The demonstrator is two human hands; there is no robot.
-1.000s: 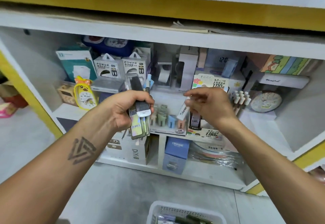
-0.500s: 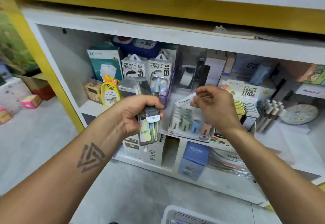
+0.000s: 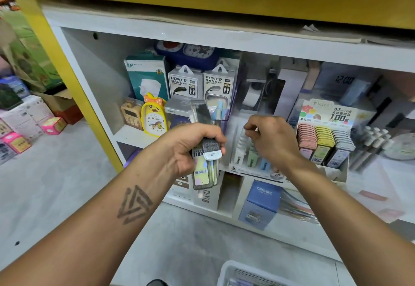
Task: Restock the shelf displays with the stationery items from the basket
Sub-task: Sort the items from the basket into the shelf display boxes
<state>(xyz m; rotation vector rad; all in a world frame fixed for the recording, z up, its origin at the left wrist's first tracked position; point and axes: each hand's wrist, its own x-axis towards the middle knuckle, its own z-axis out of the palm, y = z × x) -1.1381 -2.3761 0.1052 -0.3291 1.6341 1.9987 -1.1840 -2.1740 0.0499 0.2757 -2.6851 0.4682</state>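
Left hand (image 3: 188, 148) gripped a bundle of flat plastic lead-refill cases (image 3: 205, 157) before the white shelf (image 3: 134, 136). Right hand (image 3: 272, 142) hovered over the cardboard display tray (image 3: 251, 164), fingers curled; whether it pinched anything was unclear. White plastic basket (image 3: 226, 272) sat below.

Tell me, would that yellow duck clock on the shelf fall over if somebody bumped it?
Probably, yes. The yellow duck clock stands upright on a narrow bottom edge, so a nudge could tip it. It looks like thin plastic, so likely light. It stands close beside a brown clock, which might stop it falling left.
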